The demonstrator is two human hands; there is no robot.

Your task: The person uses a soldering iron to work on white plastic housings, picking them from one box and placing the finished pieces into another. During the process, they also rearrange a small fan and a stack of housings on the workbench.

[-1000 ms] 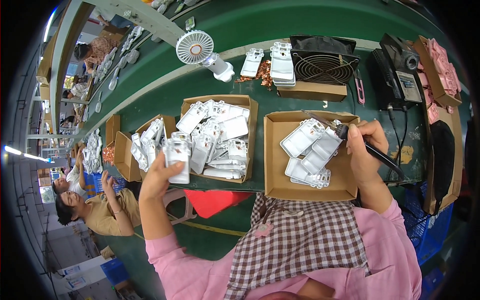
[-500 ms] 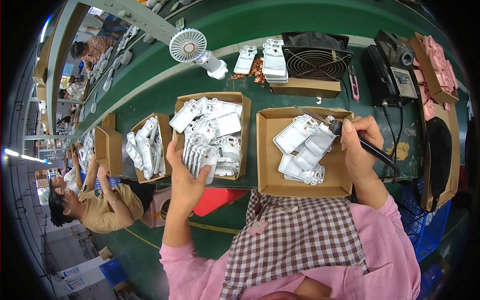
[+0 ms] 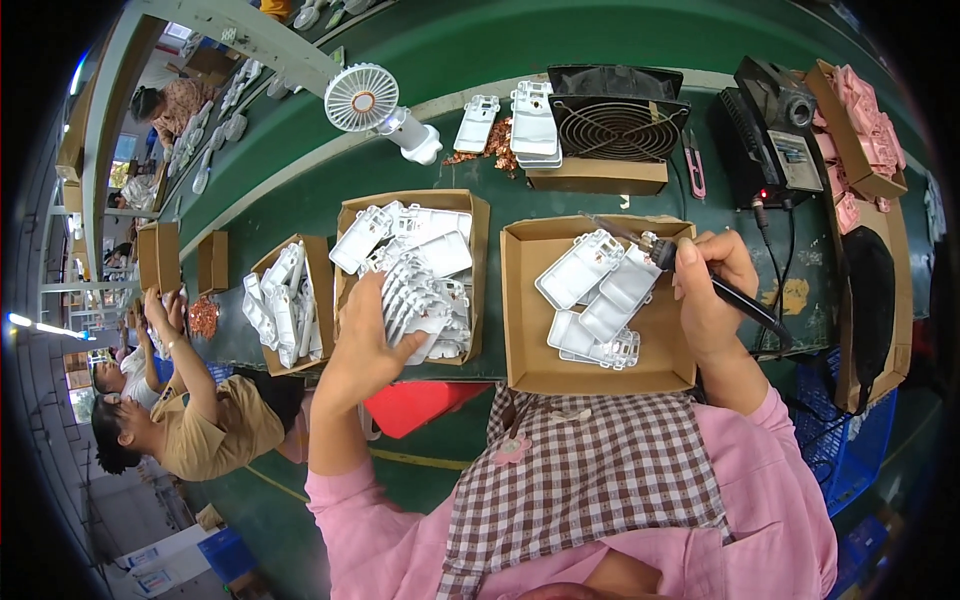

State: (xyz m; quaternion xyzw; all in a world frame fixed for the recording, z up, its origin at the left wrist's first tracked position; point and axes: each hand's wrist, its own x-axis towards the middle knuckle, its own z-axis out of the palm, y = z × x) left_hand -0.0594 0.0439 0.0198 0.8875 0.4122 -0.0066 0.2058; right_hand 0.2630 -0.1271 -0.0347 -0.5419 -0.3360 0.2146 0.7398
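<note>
My left hand point(image 3: 360, 345) grips a fanned stack of white plastic casings point(image 3: 412, 300), tilted over a cardboard box point(image 3: 480, 290) holding more of the same casings. The thumb lies along the stack's near side, and the other fingers reach round its left side. In my right hand point(image 3: 715, 295) is a soldering iron point(image 3: 743, 302) with a black handle, held like a pen. Its metal tip points up and left over the far right part of a second cardboard box point(image 3: 520, 370). Several loose white casings point(image 3: 620, 305) lie in that box, below the iron.
Behind the boxes stand a white fan point(image 3: 363, 97), a black fan unit point(image 3: 620, 130), casings beside copper-coloured bits point(image 3: 497, 148), and pink-handled tweezers point(image 3: 694, 165). A black soldering station point(image 3: 765, 150) with cables is at right. Another casings box point(image 3: 320, 270) and a co-worker point(image 3: 225, 425) are at left.
My left hand has tilted and turned the stack, its fingers wrapping further round it. The right hand keeps the iron nearly still. At left, the co-worker's arms have reached away and a box there has shifted.
</note>
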